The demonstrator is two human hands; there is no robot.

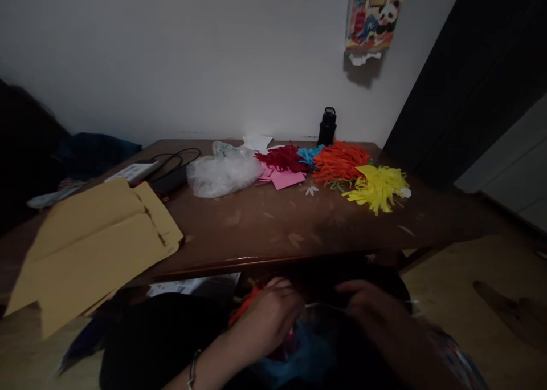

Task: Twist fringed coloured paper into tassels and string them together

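Above my lap, my left hand (280, 307) is closed, with its fingers curled down and what they hold hidden. Orange fringed strips (245, 307) stick out beside it, and a dim blue bundle (301, 353) lies below, with a bit of pink near the fingers. A thin white string (325, 306) stretches from my left hand across to my right hand (374, 310). Motion and dim light blur my right hand, but its fingers look pinched on the string.
On the brown table (239, 230) lie cardboard sheets (98, 230), a clear plastic bag (226, 170), red fringe (282, 158), pink paper (287, 179), orange fringe (342, 161) and yellow fringe (378, 187). A black bottle (327, 128) stands behind. A tissue pack (374, 16) hangs on the wall.
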